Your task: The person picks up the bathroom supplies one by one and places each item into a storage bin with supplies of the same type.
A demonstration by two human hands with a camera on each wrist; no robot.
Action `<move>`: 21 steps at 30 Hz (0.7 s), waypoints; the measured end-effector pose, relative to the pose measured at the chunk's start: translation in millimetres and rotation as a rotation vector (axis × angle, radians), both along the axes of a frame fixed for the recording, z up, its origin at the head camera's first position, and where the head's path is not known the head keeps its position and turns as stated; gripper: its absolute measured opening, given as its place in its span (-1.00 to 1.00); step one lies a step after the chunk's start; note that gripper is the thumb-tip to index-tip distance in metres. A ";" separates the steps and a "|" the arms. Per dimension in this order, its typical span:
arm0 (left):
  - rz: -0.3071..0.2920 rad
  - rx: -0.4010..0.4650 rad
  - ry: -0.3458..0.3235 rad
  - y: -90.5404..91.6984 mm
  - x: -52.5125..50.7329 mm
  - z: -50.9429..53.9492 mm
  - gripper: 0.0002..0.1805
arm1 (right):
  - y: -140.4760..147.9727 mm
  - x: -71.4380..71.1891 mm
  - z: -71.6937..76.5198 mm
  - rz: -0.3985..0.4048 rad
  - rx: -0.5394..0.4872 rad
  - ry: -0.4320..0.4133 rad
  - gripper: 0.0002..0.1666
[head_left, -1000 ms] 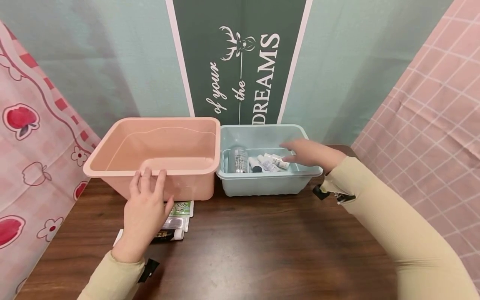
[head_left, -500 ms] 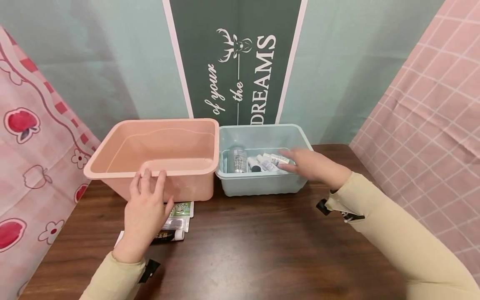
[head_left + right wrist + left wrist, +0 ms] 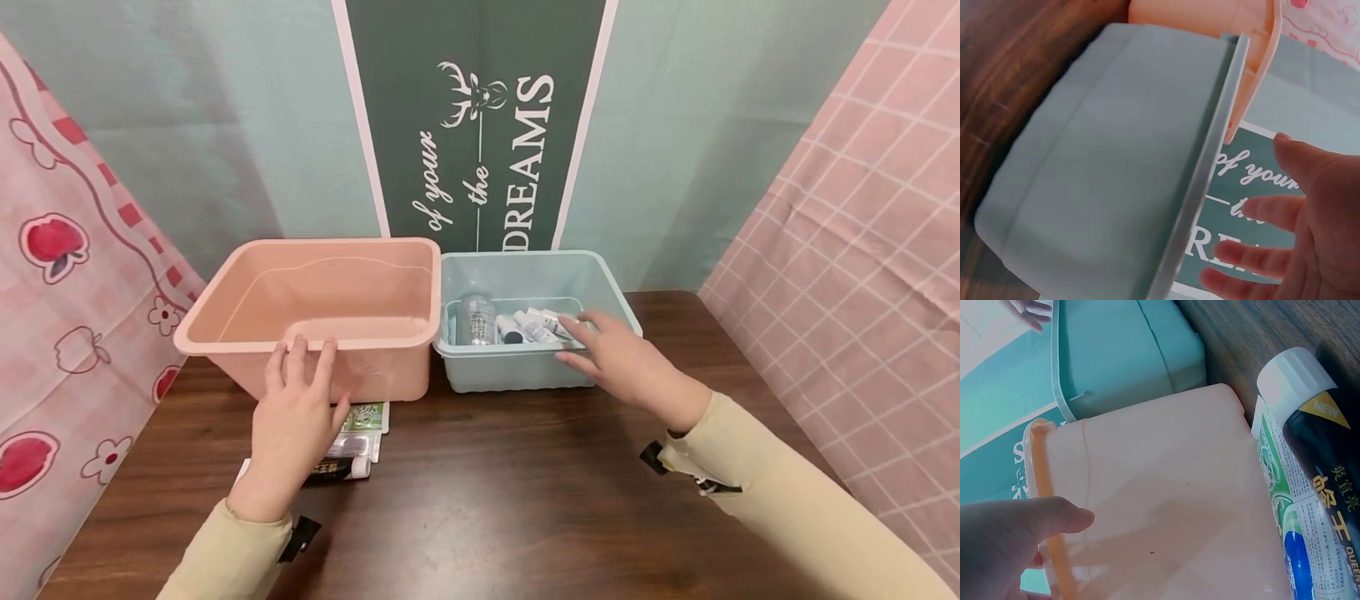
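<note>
My left hand (image 3: 294, 442) rests at the front rim of the pink bin (image 3: 390, 367), fingers extended to the rim. In the left wrist view its thumb (image 3: 1066, 515) lies along the outer front wall. My right hand (image 3: 626, 358) hovers at the front right rim of the light blue bin (image 3: 517, 371), fingers spread and holding nothing; the right wrist view shows them apart from the rim. Inside the blue bin lie a clear bottle (image 3: 477, 320) and several small white bottles or tubes (image 3: 534, 327), one with a dark cap; the hand partly covers them.
Before the pink bin, partly behind my left forearm, lie a black tube with a white cap (image 3: 360, 467), a clear-fronted package (image 3: 351, 446) and a green package (image 3: 367, 415). Both bins stand side by side on the dark wooden table (image 3: 480, 517). Cloth curtains (image 3: 675, 150) surround it.
My right hand has drawn back from inside the blue bin, toward me and slightly right, to its front rim, with nothing in it. My left hand has stayed at the pink rim.
</note>
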State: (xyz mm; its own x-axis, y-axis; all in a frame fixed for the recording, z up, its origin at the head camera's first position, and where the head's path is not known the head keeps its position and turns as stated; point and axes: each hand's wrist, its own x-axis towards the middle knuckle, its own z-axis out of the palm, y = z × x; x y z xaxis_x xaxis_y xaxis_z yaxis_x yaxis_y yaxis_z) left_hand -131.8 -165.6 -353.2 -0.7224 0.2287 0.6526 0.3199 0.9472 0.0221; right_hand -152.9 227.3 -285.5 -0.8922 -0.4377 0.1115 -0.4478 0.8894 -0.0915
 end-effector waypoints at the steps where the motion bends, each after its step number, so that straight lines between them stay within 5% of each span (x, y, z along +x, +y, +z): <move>1: 0.000 0.001 0.001 0.0 0.1 -0.1 -0.19 | -0.3 2.2 -2.4 0.004 -0.008 0.027 -0.33; 8: 0.000 -0.001 0.008 -0.6 0.0 -0.5 -0.19 | -0.3 10.4 -25.2 0.017 0.005 0.185 -0.23; 21: 0.003 -0.008 0.010 0.4 0.6 0.7 -0.18 | -1.3 15.5 -59.5 -0.003 0.028 0.335 -0.18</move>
